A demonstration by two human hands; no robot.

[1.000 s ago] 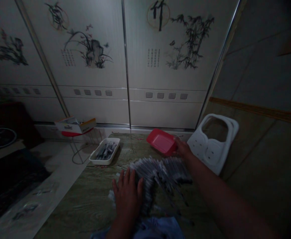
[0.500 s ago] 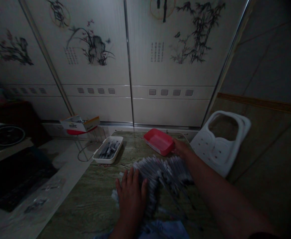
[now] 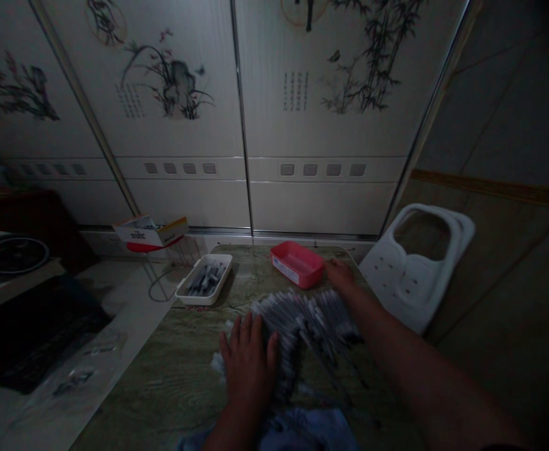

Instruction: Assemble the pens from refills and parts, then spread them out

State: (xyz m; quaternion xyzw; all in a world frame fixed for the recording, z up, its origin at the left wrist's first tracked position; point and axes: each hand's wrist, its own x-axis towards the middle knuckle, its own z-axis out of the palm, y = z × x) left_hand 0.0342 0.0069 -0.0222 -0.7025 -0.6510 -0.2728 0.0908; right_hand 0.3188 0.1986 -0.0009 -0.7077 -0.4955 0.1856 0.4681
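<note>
My left hand (image 3: 249, 363) lies flat with fingers spread, at the left side of a pile of slim pens (image 3: 284, 316) with pale ends and dark tips. Several pens stick out loosely towards the lower right. Beyond the pile sits a pink plastic tray (image 3: 298, 266), level on the table and with a pale label on its near side. Just right of this tray is my right hand (image 3: 341, 274), its fingertips close to the end wall. Dim light and blur hide whether they touch it, and how far the fingers are closed.
A white tray (image 3: 228, 268) of small dark-and-clear parts stands on the wood-grain table (image 3: 162, 363). Behind it, an open carton (image 3: 145, 235) rests on a red stool. A white folding chair (image 3: 408, 275) leans at the right. Sliding doors (image 3: 303, 207) close off the back.
The pink tray has shifted slightly left and turned so its label shows. My right hand has moved a little away from its end. My left hand has stayed in place.
</note>
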